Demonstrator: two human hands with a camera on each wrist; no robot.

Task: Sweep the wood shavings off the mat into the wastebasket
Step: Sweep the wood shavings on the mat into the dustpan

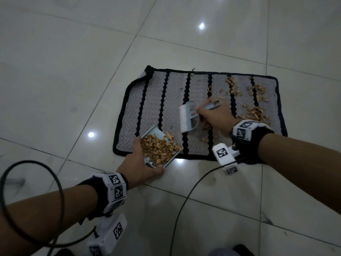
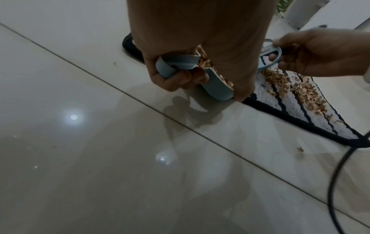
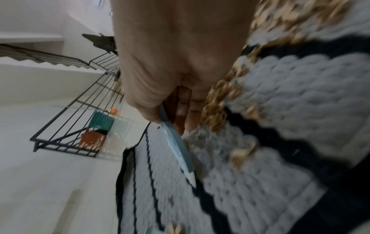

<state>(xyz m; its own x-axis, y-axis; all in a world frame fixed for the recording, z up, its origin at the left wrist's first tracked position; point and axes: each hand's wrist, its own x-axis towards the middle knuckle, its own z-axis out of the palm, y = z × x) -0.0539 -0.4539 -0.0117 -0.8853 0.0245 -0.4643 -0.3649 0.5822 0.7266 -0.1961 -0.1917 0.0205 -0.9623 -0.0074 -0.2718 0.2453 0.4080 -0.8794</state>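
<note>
Your left hand (image 1: 137,164) grips the dustpan (image 1: 160,146) full of wood shavings (image 1: 157,147); your right hand (image 1: 215,115) clamps the brush (image 1: 189,117) over the mat (image 1: 153,108).

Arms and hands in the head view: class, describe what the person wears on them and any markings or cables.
Both forearms are bare, without sleeves. The left hand and right hand are gloveless. Each wrist carries a black strap with white blocks bearing black-and-white square tags, plus a white camera box beneath. Black cables trail from them.
</note>
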